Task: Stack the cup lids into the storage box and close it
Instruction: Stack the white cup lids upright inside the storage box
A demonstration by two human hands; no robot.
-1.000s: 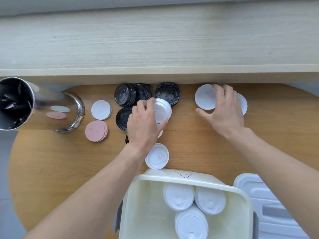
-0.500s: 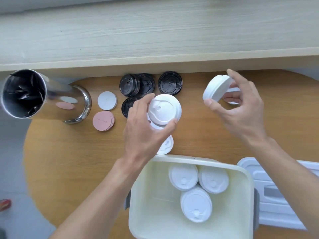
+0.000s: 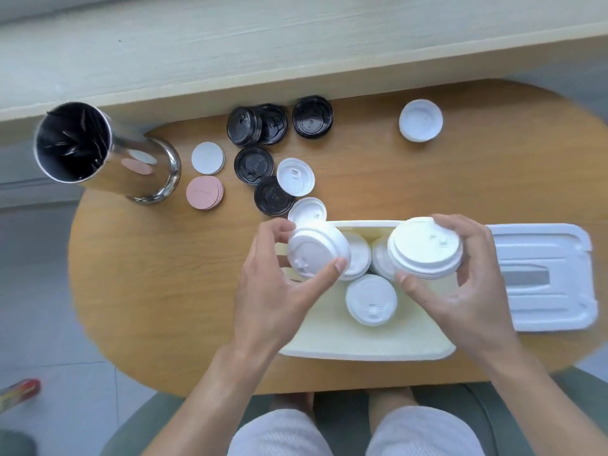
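My left hand point(image 3: 276, 287) grips a small stack of white cup lids point(image 3: 316, 250) over the left part of the cream storage box point(image 3: 362, 343). My right hand point(image 3: 460, 287) grips another stack of white lids point(image 3: 424, 246) over the box's right part. Inside the box lie three white lid stacks, the nearest one point(image 3: 371, 299) fully visible. The box's white cover point(image 3: 546, 278) lies flat on the table to the right. Loose white lids point(image 3: 295, 176) point(image 3: 307, 210) point(image 3: 420, 120) and several black lids point(image 3: 273, 195) remain on the wooden table.
A tall steel cylinder point(image 3: 98, 149) stands at the left. Beside it lie white discs point(image 3: 208, 158) and pink discs point(image 3: 204, 193). A pale wooden ledge point(image 3: 296, 44) runs along the table's far side. My knees show below the table's near edge.
Both hands lifted their white lid stacks off the table and carried them toward me, over the storage box. The camera view tilted down, showing the whole box.
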